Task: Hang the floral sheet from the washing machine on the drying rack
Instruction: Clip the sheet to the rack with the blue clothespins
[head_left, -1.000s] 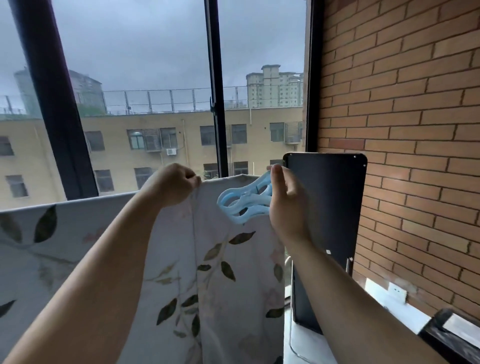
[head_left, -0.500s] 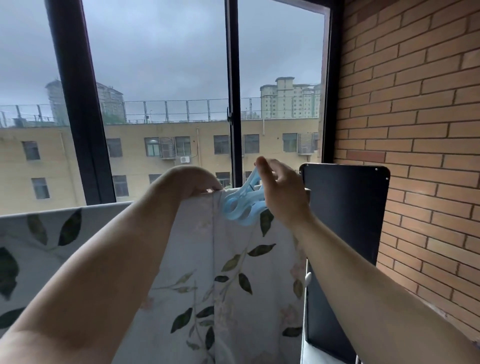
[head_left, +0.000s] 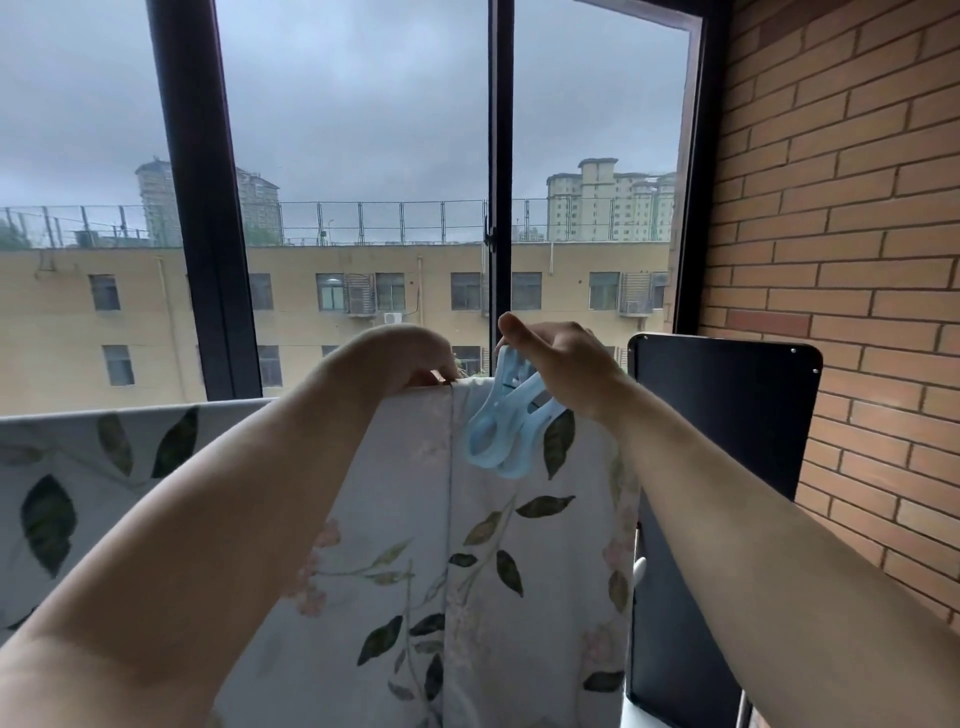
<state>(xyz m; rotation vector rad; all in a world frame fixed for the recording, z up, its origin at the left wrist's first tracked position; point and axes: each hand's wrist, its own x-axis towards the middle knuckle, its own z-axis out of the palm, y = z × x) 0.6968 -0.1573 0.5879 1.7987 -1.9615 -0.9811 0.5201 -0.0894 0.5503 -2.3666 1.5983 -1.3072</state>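
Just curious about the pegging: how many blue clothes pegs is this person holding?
2, I think. Both blue clothes pegs are bunched together in the right hand, hanging over the floral sheet's top edge. They overlap, so another could be hidden.

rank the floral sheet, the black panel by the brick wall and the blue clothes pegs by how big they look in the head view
1. floral sheet, spanning the lower frame
2. black panel, partly hidden behind the right arm
3. blue clothes pegs, clearly smallest, held in the right hand

The order is clear despite differing nearness.

Leaf-printed floral sheet (head_left: 483, 545) hangs draped, its top edge level.
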